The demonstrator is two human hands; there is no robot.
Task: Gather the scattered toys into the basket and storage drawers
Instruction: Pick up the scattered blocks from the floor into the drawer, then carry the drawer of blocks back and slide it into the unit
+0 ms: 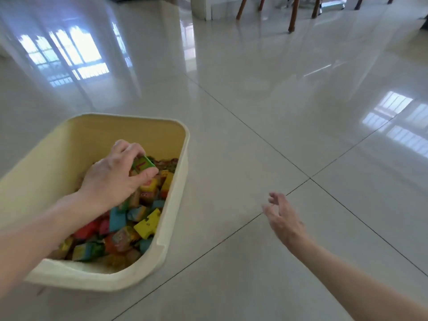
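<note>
Pinching a green block [143, 163], the left hand [113, 172] reaches into the basket [178, 158], probably to drop it; the right hand [283, 218] hangs loose, holding nothing.

You have one cream plastic bin [69, 144] before you, holding a heap of coloured toy blocks [120, 228], too jumbled to count exactly but well over a dozen. One green block [144, 163] sits in your left hand [111, 177]. Two hands show, counting your right hand [283, 216]. Five wooden furniture legs [293, 15] stand far off.
</note>
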